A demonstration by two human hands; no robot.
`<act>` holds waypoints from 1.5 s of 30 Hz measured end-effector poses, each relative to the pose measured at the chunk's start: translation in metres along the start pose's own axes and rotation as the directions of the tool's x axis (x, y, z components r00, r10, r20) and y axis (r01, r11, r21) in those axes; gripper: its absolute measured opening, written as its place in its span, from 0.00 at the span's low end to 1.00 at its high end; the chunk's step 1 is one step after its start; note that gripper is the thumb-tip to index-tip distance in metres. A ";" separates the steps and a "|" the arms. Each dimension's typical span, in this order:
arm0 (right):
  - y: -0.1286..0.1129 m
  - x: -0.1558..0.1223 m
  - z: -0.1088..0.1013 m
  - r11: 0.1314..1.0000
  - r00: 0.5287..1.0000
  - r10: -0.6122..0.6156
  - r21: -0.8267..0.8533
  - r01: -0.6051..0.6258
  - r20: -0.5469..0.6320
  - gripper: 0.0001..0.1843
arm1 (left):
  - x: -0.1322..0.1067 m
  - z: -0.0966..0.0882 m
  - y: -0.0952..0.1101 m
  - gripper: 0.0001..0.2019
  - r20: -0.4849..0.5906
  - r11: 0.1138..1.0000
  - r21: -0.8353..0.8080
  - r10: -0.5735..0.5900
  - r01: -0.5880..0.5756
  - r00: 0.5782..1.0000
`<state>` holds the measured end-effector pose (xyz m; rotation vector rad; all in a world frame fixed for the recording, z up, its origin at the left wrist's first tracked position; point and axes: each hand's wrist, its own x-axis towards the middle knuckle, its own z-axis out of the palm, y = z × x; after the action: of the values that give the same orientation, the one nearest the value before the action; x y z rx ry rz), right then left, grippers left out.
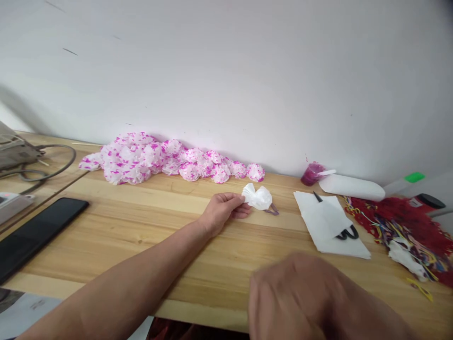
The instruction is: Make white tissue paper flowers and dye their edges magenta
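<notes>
In the middle of the table, my left hand (228,208) pinches one end of a gathered piece of white tissue paper (262,197), which fans out on both sides of its narrow waist. A purple string-like loop (272,211) shows just beyond the tissue; whether it is tied to it I cannot tell. My right hand (293,293) is close to the camera at the lower right, blurred by motion, with its fingers mostly hidden. Beyond my left hand, a heap of white paper flowers with magenta spots (132,158) lies along the wall.
White paper sheets (318,236) with black-handled scissors (348,233) partly under them lie to the right. Behind stand a cup of magenta liquid (312,174) and a white roll (354,186). Colourful bands (406,231) lie on red material. A phone (38,231) rests at the left.
</notes>
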<state>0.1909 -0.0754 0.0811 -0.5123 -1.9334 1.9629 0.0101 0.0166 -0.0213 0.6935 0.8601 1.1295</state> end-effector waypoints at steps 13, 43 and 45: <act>0.052 0.044 -0.060 0.852 0.588 -0.432 -0.524 0.017 -0.684 0.11 | -0.010 0.019 -0.004 0.18 -0.085 0.993 0.099 -0.053 0.061 0.995; 0.069 0.041 -0.071 0.372 0.660 -0.557 -0.861 -0.346 -0.505 0.08 | -0.014 0.014 0.001 0.17 0.050 0.956 0.291 -0.040 0.023 0.998; 0.068 0.041 -0.070 0.359 0.662 -0.560 -0.866 -0.347 -0.498 0.08 | -0.014 0.013 0.002 0.17 0.054 0.956 0.293 -0.031 0.014 0.998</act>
<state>0.1895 0.0048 0.0112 -1.1752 -2.1310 0.0748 0.0181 0.0032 -0.0100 0.9539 0.9934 0.9656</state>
